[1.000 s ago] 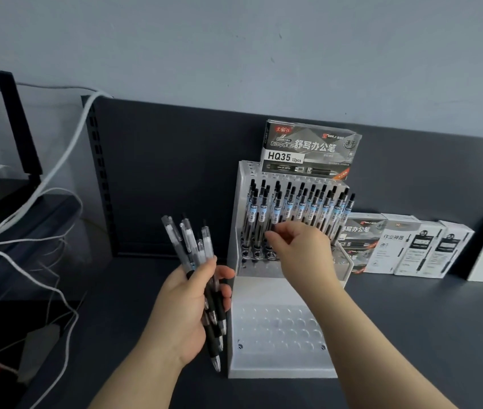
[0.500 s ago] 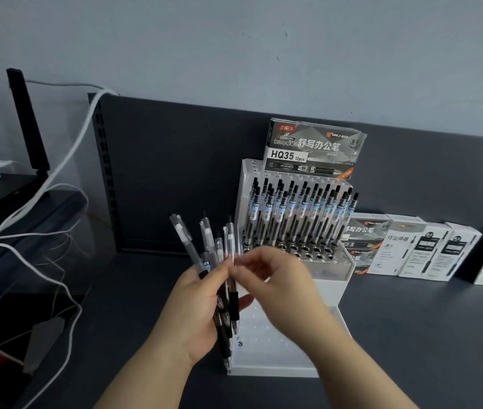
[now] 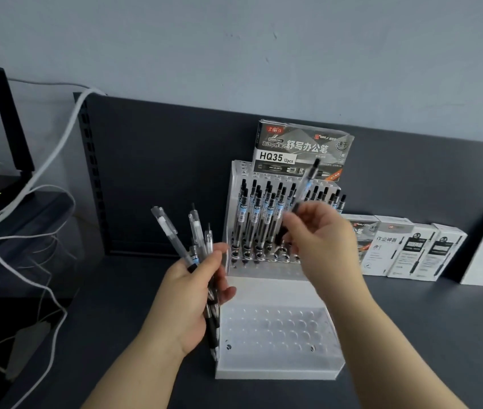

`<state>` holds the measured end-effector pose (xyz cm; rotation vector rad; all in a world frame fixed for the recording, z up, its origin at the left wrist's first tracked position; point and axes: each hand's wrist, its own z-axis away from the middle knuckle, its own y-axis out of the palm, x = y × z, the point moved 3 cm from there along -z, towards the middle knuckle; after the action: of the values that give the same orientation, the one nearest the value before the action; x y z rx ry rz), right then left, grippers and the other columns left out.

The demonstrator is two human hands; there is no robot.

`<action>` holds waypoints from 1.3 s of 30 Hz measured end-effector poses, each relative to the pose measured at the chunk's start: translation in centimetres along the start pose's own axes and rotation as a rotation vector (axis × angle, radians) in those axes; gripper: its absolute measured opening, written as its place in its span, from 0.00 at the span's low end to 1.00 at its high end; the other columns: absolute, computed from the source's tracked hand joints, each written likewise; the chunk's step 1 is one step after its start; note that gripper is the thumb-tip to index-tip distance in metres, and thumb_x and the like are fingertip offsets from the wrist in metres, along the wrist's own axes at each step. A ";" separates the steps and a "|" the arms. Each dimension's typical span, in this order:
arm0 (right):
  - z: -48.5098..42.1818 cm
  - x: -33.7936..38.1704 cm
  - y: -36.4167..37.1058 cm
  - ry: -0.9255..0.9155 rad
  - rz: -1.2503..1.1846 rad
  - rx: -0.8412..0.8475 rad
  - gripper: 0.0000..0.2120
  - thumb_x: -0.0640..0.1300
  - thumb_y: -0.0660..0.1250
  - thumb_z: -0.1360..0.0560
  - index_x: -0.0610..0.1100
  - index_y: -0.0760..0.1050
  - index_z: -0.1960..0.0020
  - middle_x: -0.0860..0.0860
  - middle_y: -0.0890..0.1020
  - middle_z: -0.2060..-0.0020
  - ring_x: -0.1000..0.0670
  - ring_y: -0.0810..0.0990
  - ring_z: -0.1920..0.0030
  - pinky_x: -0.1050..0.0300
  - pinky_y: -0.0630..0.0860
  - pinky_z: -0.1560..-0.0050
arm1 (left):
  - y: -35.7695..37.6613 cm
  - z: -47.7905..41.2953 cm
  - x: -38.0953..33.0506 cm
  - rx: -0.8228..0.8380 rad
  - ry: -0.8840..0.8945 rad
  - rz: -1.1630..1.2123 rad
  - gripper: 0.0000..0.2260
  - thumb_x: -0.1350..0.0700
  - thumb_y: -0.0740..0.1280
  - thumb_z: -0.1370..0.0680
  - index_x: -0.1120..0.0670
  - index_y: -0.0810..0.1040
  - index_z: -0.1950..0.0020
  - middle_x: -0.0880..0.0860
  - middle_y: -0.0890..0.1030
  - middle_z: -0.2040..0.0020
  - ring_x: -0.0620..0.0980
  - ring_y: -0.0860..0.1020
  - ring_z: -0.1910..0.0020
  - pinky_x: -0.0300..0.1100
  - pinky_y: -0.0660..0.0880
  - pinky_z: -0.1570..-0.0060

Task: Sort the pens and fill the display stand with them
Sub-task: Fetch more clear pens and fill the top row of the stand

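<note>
Drawn from the bundle (image 3: 196,240) gripped by the left hand (image 3: 187,302), one pen (image 3: 308,184) is now pinched by the right hand (image 3: 323,240) — seated pens (image 3: 256,214) may be knocked if inserted askew.

Bare left grip (image 3: 187,299) and right grip (image 3: 323,240) (forearms (image 3: 388,349) bare too)

Grey pen box (image 3: 302,149) atop the display stand (image 3: 275,367): "HQ35 12pcs" in black on a white strip, "舒写办公笔" in big white characters, "速干" in a round badge. White box (image 3: 388,252) to the right reads "作业神器", with "速干" beneath.
</note>
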<state>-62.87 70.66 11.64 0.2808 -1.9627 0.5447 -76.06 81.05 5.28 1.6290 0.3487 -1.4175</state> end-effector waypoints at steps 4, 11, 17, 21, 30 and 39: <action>-1.6 -1.5 0.5 -0.016 0.161 -0.033 0.03 0.45 0.68 0.25 0.46 0.76 0.54 0.49 0.82 0.65 0.51 0.80 0.66 0.60 0.74 0.68 | 0.0 0.1 0.0 -0.018 0.049 -0.008 0.06 0.57 0.65 0.23 0.58 0.78 0.50 0.50 0.72 0.70 0.46 0.68 0.71 0.41 0.67 0.70; -1.8 -3.0 1.9 -0.034 0.463 0.114 0.03 0.44 0.67 0.25 0.46 0.73 0.55 0.53 0.78 0.65 0.54 0.76 0.65 0.62 0.72 0.66 | 0.0 0.7 -0.5 -0.020 0.079 0.010 0.05 0.59 0.62 0.21 0.56 0.72 0.58 0.51 0.73 0.69 0.46 0.68 0.71 0.41 0.66 0.71; -1.9 -2.7 2.3 -0.066 0.612 0.130 0.06 0.44 0.66 0.24 0.41 0.74 0.51 0.50 0.77 0.62 0.50 0.75 0.62 0.59 0.70 0.62 | 0.0 1.2 -0.5 -0.014 0.065 0.006 0.04 0.58 0.64 0.22 0.58 0.76 0.55 0.52 0.76 0.67 0.47 0.73 0.68 0.43 0.73 0.66; -1.4 -2.3 1.6 -0.073 0.569 0.085 0.08 0.45 0.68 0.26 0.45 0.70 0.52 0.52 0.75 0.62 0.51 0.74 0.60 0.64 0.65 0.66 | 0.1 1.5 -0.5 -0.009 0.052 0.065 0.06 0.59 0.65 0.23 0.60 0.78 0.50 0.53 0.79 0.66 0.49 0.78 0.66 0.45 0.78 0.62; 4.9 -0.5 3.8 0.011 0.128 0.611 0.05 0.44 0.65 0.24 0.47 0.80 0.53 0.56 0.80 0.69 0.61 0.74 0.72 0.70 0.70 0.70 | 1.1 1.7 0.0 0.037 0.026 0.075 0.09 0.57 0.64 0.23 0.61 0.81 0.53 0.56 0.82 0.61 0.52 0.80 0.62 0.46 0.76 0.62; 2.2 -1.0 1.3 0.082 -0.074 0.259 0.02 0.41 0.68 0.26 0.45 0.77 0.58 0.52 0.80 0.69 0.60 0.74 0.73 0.66 0.74 0.69 | 0.9 1.1 0.4 0.044 0.056 0.019 0.09 0.58 0.62 0.22 0.58 0.81 0.50 0.53 0.82 0.61 0.48 0.81 0.64 0.43 0.77 0.61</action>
<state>-64.75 70.65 9.64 0.4842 -1.7955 0.7514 -76.00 79.53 5.41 1.7062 0.3359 -1.3763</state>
